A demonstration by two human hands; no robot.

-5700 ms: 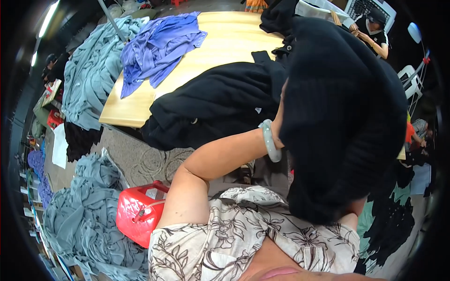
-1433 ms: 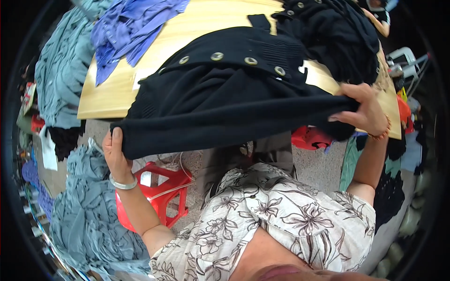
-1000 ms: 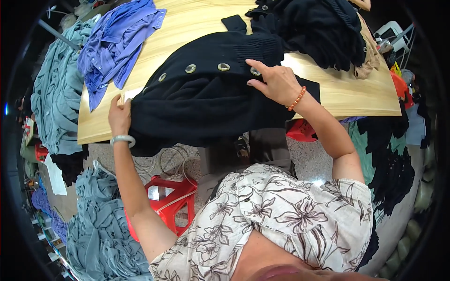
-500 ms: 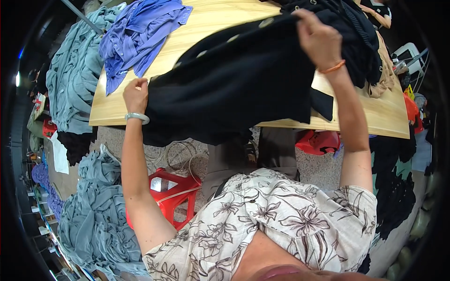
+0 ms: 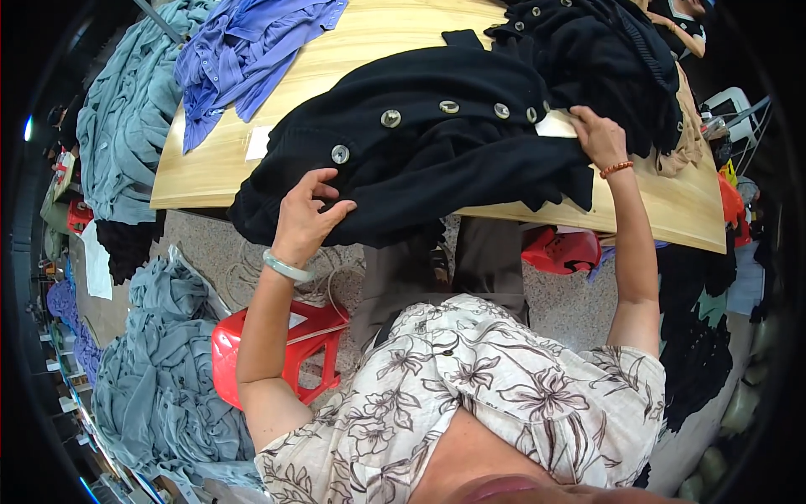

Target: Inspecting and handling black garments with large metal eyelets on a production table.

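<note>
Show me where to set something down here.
Bare wood on the table lies between the purple garment and the black buttoned garment, and at the near right corner, bordered by the right forearm and beige cloth. Crowded: the middle, and far right under the black pile.

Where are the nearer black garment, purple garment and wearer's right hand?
Nearer black garment point(image 5: 411, 149): head view, fabric below the buttons.
Purple garment point(image 5: 243, 60): head view, middle of the fabric.
Wearer's right hand point(image 5: 601, 139): head view, back.

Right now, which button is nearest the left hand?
The leftmost button on the near black garment, just above the left hand; its other buttons sit farther right.
</note>
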